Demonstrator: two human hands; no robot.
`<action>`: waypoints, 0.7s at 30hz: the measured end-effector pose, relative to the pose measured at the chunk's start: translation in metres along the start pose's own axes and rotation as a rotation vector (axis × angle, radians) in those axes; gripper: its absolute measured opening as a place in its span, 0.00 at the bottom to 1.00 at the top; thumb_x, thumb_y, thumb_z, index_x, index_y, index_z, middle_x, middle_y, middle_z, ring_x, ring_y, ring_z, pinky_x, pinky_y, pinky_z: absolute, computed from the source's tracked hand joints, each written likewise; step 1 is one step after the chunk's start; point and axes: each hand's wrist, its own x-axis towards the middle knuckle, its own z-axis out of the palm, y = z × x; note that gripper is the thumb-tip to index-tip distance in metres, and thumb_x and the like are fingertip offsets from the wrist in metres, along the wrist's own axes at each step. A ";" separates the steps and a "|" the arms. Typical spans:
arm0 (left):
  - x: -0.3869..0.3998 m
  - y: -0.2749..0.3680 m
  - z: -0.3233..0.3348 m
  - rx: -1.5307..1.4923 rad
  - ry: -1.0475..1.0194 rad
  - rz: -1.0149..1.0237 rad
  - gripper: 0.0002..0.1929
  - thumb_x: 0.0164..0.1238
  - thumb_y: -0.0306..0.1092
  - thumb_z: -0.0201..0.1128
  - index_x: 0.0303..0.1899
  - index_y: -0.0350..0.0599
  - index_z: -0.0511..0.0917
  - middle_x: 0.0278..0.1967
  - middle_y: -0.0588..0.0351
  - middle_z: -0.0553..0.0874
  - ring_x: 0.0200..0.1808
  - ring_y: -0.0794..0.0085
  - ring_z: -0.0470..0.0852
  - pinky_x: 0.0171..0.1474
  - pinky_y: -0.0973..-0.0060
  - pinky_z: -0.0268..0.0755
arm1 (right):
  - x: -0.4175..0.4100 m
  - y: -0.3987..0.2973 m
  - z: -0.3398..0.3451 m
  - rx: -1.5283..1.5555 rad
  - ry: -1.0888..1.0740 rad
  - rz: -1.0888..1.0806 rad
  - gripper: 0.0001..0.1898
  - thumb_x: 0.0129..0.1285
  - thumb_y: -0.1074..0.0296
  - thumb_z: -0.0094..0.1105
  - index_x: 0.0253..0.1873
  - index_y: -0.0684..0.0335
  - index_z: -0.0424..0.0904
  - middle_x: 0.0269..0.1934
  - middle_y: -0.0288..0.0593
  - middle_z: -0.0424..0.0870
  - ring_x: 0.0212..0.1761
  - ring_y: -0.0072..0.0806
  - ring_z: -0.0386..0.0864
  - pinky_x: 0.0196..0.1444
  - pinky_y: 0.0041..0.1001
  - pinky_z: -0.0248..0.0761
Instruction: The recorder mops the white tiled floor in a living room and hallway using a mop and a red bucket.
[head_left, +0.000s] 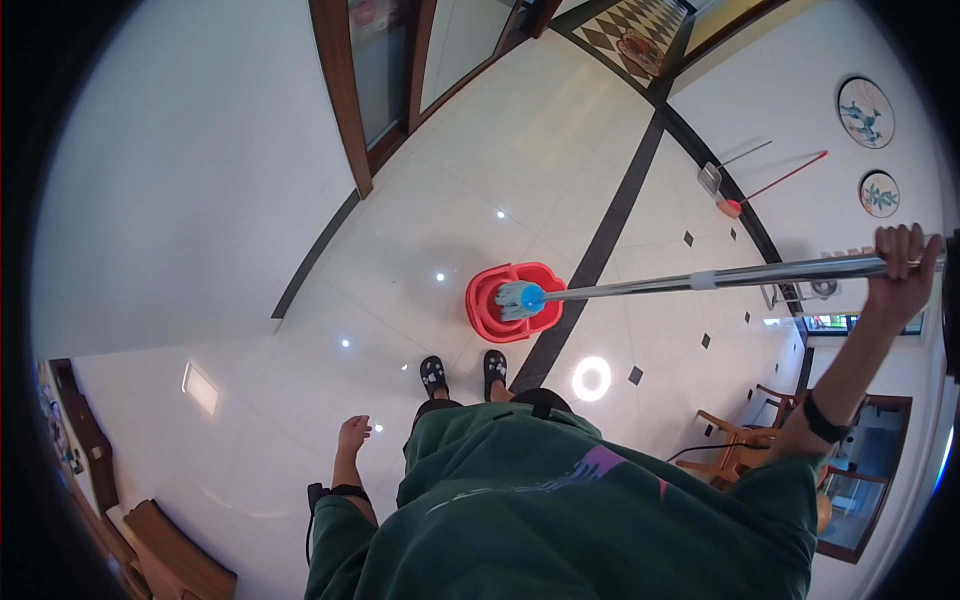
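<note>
My right hand (904, 262), raised at the far right, grips the upper end of a metal mop handle (637, 289). The shaft slants down to a blue mop head with grey-blue strings (514, 301). These strings are over or in a red plastic mop bucket (555, 281) on the floor before my feet; whether they touch its inside is hard to tell. My left hand (355, 433) hangs at my side with loosely bent fingers and holds nothing.
Glossy tiles (420, 247) with a dark stripe (622, 195) cover the floor. A red broom (780, 180) and a dustpan (709, 178) lean by the right wall. Wooden chairs (739, 442) stand lower right, a brown sofa (180, 555) lower left. A wood-framed glass door (382, 75) is ahead.
</note>
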 end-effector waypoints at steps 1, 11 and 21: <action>0.004 0.005 0.002 0.027 0.008 0.096 0.18 0.70 0.47 0.59 0.51 0.45 0.82 0.35 0.55 0.87 0.31 0.75 0.83 0.30 0.78 0.72 | -0.007 0.021 0.013 -0.025 0.044 -0.017 0.21 0.77 0.51 0.45 0.28 0.56 0.61 0.15 0.29 0.54 0.17 0.20 0.53 0.37 0.26 0.55; -0.102 0.305 0.214 0.403 -0.427 1.160 0.23 0.66 0.36 0.65 0.61 0.42 0.75 0.58 0.43 0.79 0.61 0.56 0.78 0.63 0.65 0.70 | -0.081 0.136 0.061 -0.336 0.111 -0.285 0.29 0.75 0.38 0.38 0.30 0.59 0.66 0.17 0.37 0.66 0.20 0.25 0.64 0.42 0.32 0.64; -0.284 0.422 0.397 0.000 -0.269 1.483 0.17 0.62 0.41 0.70 0.38 0.40 0.71 0.37 0.43 0.79 0.38 0.54 0.77 0.39 0.62 0.66 | -0.136 0.105 0.072 -0.079 0.254 -0.055 0.17 0.72 0.52 0.54 0.34 0.57 0.63 0.27 0.34 0.60 0.28 0.21 0.59 0.40 0.29 0.60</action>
